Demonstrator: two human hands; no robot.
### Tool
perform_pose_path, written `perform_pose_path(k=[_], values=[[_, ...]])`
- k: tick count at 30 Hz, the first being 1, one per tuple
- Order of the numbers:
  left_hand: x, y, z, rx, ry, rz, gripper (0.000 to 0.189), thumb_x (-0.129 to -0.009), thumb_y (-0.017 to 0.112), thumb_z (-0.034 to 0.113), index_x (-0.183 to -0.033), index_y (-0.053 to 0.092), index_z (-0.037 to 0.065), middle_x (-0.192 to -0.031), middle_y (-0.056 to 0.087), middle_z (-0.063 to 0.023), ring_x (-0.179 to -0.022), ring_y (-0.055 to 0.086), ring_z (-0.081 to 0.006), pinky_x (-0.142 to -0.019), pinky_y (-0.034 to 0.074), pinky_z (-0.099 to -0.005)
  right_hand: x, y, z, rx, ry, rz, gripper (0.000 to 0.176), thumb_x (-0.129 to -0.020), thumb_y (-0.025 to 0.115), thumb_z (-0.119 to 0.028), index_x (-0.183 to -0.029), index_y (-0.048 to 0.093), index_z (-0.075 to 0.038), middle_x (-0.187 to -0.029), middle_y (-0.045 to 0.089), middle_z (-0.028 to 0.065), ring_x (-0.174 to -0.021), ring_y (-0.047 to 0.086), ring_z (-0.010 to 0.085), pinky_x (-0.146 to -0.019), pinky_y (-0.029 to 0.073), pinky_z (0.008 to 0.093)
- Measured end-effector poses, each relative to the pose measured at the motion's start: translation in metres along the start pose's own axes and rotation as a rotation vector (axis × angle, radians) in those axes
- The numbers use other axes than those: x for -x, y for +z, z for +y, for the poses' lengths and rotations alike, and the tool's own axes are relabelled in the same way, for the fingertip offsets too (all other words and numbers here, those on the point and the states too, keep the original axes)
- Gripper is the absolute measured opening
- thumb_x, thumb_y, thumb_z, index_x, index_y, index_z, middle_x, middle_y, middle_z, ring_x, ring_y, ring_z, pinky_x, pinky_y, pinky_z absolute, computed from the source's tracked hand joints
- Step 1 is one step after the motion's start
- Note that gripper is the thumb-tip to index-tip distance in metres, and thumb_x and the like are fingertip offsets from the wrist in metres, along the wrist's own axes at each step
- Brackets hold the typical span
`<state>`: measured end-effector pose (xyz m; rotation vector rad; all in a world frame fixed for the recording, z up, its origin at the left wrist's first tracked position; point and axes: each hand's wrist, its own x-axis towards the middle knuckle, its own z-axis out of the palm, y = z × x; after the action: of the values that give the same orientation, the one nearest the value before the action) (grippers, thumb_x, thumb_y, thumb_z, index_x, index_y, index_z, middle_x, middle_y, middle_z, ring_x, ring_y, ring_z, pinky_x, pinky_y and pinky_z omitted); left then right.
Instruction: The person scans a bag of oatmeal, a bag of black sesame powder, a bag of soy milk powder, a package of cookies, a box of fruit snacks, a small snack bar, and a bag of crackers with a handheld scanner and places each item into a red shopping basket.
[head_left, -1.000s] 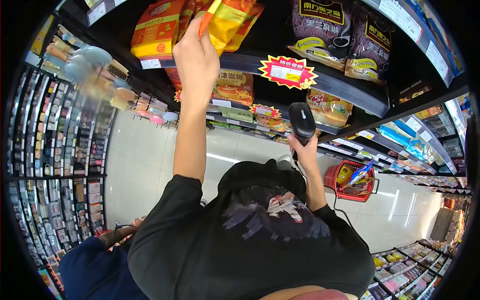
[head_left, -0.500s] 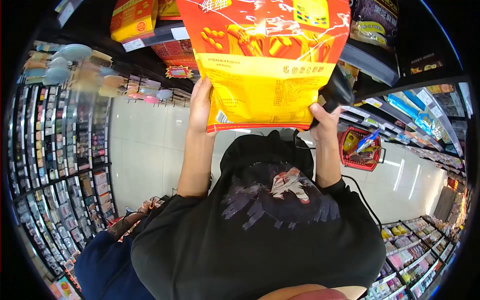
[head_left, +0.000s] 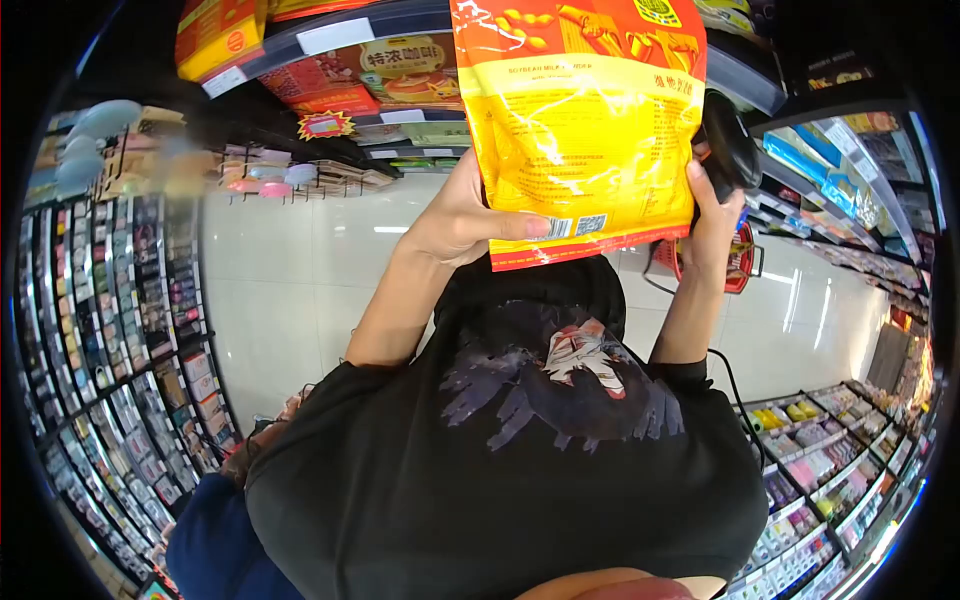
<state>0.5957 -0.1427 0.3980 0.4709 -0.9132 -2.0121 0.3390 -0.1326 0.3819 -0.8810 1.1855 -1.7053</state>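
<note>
A red and yellow bag of soybean milk powder is held up in front of my chest, its printed panel facing me. My left hand is closed on its lower left corner, thumb across the front beside the barcode; the other fingers are behind the bag. At the bag's right edge, my right hand is closed around a black handheld device that looks like a barcode scanner. The right thumb lies against the bag's edge. Part of the device's grip is hidden in the hand.
Shelves with packaged food stand ahead. A red shopping basket with goods is on the floor behind my right forearm. A black cable hangs by my right arm. Another person's dark blue sleeve is close at my left.
The bag has shifted right and tilted slightly. My left thumb has come round onto its front near the barcode. The black device now shows more beside the bag's right edge.
</note>
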Motion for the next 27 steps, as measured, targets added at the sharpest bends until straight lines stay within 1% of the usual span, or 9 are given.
perform_pose_path(k=[2, 3, 5, 8, 10, 11, 12, 13, 27], values=[[-0.006, 0.004, -0.002, 0.001, 0.001, -0.034, 0.074, -0.063, 0.074, -0.007, -0.128, 0.039, 0.002, -0.122, 0.052, -0.0061, -0.113, 0.050, -0.0162, -0.097, 0.039, -0.0323, 0.006, -0.009, -0.016, 0.462, -0.097, 0.159, 0.028, -0.077, 0.068, -0.007, -0.101, 0.056, 0.002, -0.079, 0.057, 0.0028, -0.072, 0.054, 0.0103, -0.067, 0.043, 0.0230], [-0.010, 0.006, -0.002, -0.008, 0.020, -0.059, 0.074, -0.063, 0.073, -0.008, -0.127, 0.039, 0.002, -0.122, 0.052, -0.0064, -0.113, 0.050, -0.0167, -0.098, 0.039, -0.0329, 0.013, -0.018, -0.027, 0.566, -0.040, 0.196, 0.021, -0.079, 0.063, -0.003, -0.098, 0.056, 0.003, -0.082, 0.058, 0.0066, -0.064, 0.052, 0.0095, -0.060, 0.041, 0.0224], [-0.018, 0.007, -0.007, 0.009, 0.022, -0.086, 0.073, -0.064, 0.072, -0.008, -0.127, 0.038, 0.002, -0.122, 0.052, -0.0074, -0.115, 0.049, -0.0184, -0.099, 0.039, -0.0344, 0.034, -0.020, -0.054, 0.373, -0.102, 0.154, 0.026, -0.079, 0.063, -0.006, -0.101, 0.054, 0.003, -0.075, 0.056, 0.0077, -0.051, 0.047, 0.0084, -0.048, 0.039, 0.0205], [-0.027, 0.012, -0.016, 0.089, 0.026, -0.096, 0.076, -0.066, 0.069, -0.009, -0.131, 0.031, 0.003, -0.125, 0.049, -0.0104, -0.117, 0.048, -0.0212, -0.100, 0.037, -0.0370, 0.076, -0.027, -0.081, 0.301, 0.008, -0.095, 0.045, -0.075, 0.064, -0.020, -0.108, 0.047, 0.006, -0.063, 0.053, 0.0102, -0.038, 0.043, 0.0096, -0.035, 0.036, 0.0212], [-0.031, 0.021, -0.027, 0.114, 0.056, -0.101, 0.076, -0.066, 0.068, -0.010, -0.131, 0.029, 0.003, -0.126, 0.048, -0.0106, -0.118, 0.047, -0.0214, -0.101, 0.036, -0.0374, 0.102, -0.034, -0.088, 0.140, 0.249, -0.250, 0.053, -0.064, 0.065, -0.004, -0.114, 0.050, 0.007, -0.071, 0.059, 0.0079, -0.052, 0.052, 0.0095, -0.048, 0.039, 0.0212], [-0.034, 0.026, -0.031, 0.137, 0.086, -0.101, 0.077, -0.067, 0.067, -0.010, -0.132, 0.028, 0.003, -0.128, 0.046, -0.0108, -0.119, 0.046, -0.0215, -0.102, 0.035, -0.0379, 0.114, -0.031, -0.093, 0.057, 0.416, -0.247, 0.061, -0.061, 0.066, 0.001, -0.119, 0.048, 0.006, -0.086, 0.062, 0.0093, -0.072, 0.058, 0.0124, -0.065, 0.045, 0.0235], [-0.037, 0.032, -0.035, 0.135, 0.082, -0.110, 0.077, -0.067, 0.067, -0.010, -0.132, 0.028, 0.003, -0.128, 0.046, -0.0108, -0.119, 0.046, -0.0215, -0.102, 0.035, -0.0379, 0.122, -0.028, -0.091, 0.050, 0.426, -0.222, 0.063, -0.060, 0.067, 0.005, -0.121, 0.047, 0.005, -0.102, 0.061, 0.0093, -0.093, 0.057, 0.0148, -0.085, 0.041, 0.0275], [-0.040, 0.040, -0.038, 0.123, 0.102, -0.102, 0.077, -0.068, 0.067, -0.010, -0.132, 0.027, 0.003, -0.128, 0.046, -0.0107, -0.120, 0.045, -0.0216, -0.103, 0.034, -0.0381, 0.119, -0.018, -0.103, 0.004, 0.509, -0.283, 0.061, -0.062, 0.066, 0.007, -0.120, 0.048, 0.005, -0.110, 0.059, 0.0099, -0.104, 0.053, 0.0157, -0.094, 0.036, 0.0288], [-0.083, 0.155, -0.130, -0.126, 0.256, -0.120, 0.075, -0.067, 0.063, -0.009, -0.132, 0.025, 0.003, -0.127, 0.044, -0.0101, -0.120, 0.045, -0.0203, -0.103, 0.033, -0.0369, 0.128, -0.136, -0.130, 0.123, 0.325, -0.281, 0.029, -0.071, 0.065, 0.002, -0.099, 0.057, 0.002, -0.088, 0.061, 0.0052, -0.079, 0.054, 0.0101, -0.072, 0.044, 0.0258]])
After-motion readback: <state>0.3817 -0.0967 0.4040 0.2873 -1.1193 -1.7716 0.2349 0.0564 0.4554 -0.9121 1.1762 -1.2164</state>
